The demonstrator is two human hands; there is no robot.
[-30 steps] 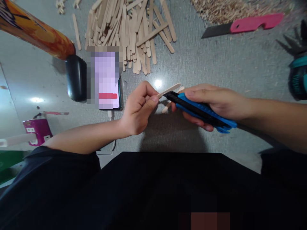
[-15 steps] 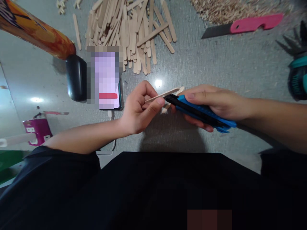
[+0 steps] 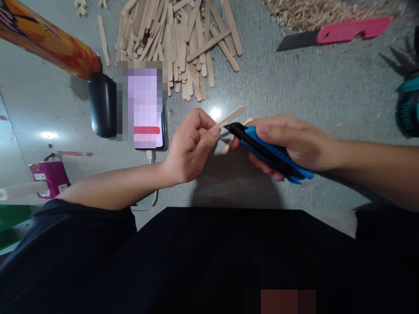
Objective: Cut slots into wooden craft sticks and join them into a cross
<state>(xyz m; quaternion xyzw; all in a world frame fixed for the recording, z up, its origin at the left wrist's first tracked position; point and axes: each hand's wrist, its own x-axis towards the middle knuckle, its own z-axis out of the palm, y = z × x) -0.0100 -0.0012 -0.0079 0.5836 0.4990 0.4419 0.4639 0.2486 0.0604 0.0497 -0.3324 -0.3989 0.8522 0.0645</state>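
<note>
My left hand [image 3: 195,146] is closed on a wooden craft stick [image 3: 233,114], pinched between thumb and fingers, its rounded end sticking up to the right. In my right hand [image 3: 288,141] is a blue and black utility knife [image 3: 268,150], its tip pointing left. The blade tip lies close to the craft stick, just right of my left thumb; whether it touches cannot be made out. Behind the knife's front end a second craft stick [image 3: 226,148] shows in part, most of it hidden by the knife and my right hand.
A large pile of craft sticks [image 3: 183,48] lies at the back. A pink-handled knife [image 3: 353,31] rests beside wood shavings [image 3: 304,15]. A phone [image 3: 145,107] on a cable, a black rounded case [image 3: 102,104] and an orange can [image 3: 62,46] stand left; a teal tool [image 3: 407,107] lies right.
The craft stick in my left hand has turned, its free end now higher and its flat face more visible. The knife's rear end has shifted slightly left and its tip shows apart from my thumb.
</note>
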